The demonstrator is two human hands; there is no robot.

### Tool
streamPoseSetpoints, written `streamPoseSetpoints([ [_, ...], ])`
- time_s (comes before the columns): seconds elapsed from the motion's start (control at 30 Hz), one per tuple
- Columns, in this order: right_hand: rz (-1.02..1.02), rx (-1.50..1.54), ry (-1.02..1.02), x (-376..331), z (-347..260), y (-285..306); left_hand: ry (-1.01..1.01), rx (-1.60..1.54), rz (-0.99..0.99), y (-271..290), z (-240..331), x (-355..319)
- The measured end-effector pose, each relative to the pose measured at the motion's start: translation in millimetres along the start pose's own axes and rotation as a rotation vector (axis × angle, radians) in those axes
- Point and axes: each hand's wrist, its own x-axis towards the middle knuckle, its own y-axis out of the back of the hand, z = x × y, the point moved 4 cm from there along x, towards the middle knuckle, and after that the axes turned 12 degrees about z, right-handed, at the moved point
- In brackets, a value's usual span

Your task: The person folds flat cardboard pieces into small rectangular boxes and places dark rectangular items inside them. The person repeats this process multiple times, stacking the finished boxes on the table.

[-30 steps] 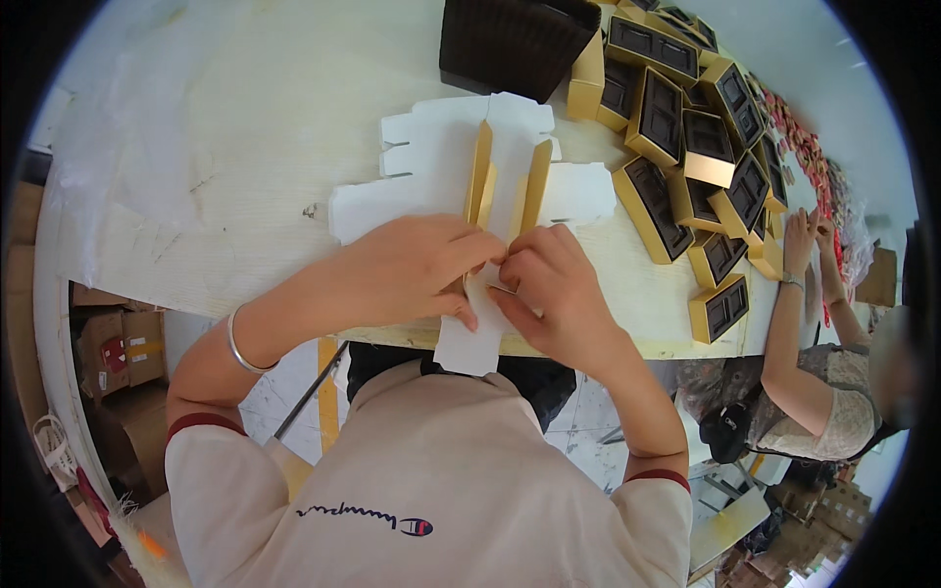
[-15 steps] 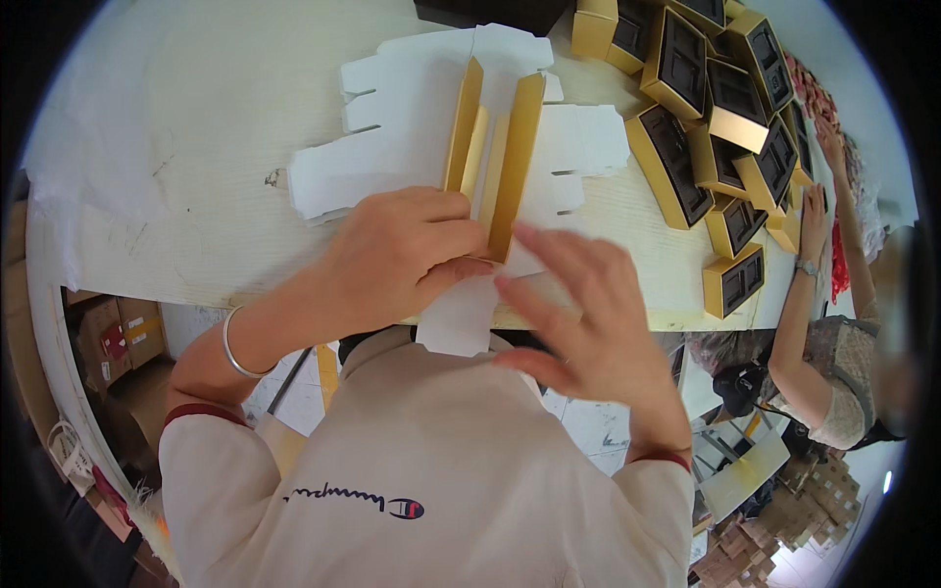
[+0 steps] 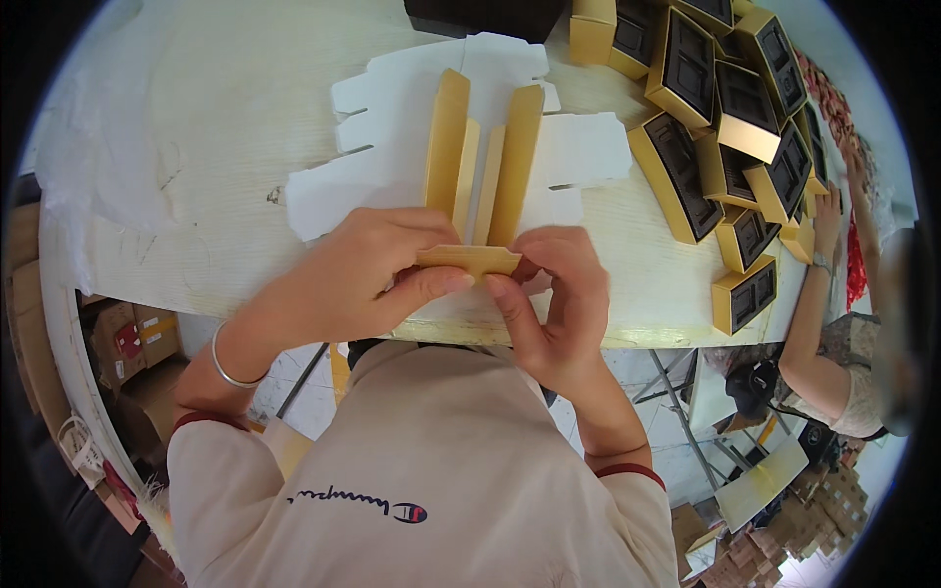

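Observation:
A partly folded gold cardboard box lies in front of me, its two long side walls standing up and a pale strip of base between them. At its near end a gold flap is raised. My left hand is closed on that flap's left part, thumb along its near face. On the right part, my right hand pinches the flap between thumb and fingers. Some fingertips are hidden behind the flap and walls. Under the box, flat white carton blanks with notched tabs spread over the table.
The pale wooden table ends just in front of my body. Several finished gold boxes with black inserts are heaped at the right. A black box stands at the far edge, clear plastic lies left, and another person's arm reaches in at right.
My right hand has moved in from apart to grip the near end. The near flap, white side up and hanging toward me before, is now folded upright with its gold side showing.

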Motion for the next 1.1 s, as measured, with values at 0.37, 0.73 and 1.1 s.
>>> streamPoseSetpoints([
  [0.37, -0.134, -0.806, 0.738, -2.4, -16.3, -3.2, -0.255, 0.275, 0.502, -21.5, 9.9, -13.5],
  [0.73, -0.489, -0.493, 0.312, 43.1, -20.2, 11.8, -0.484, 0.551, 0.315, -5.7, 16.7, -15.0],
  [1.1, -0.323, -0.766, 0.503, 29.1, -30.4, 24.9, -0.586, 0.945, 0.415, 14.1, 51.8, -20.2],
])
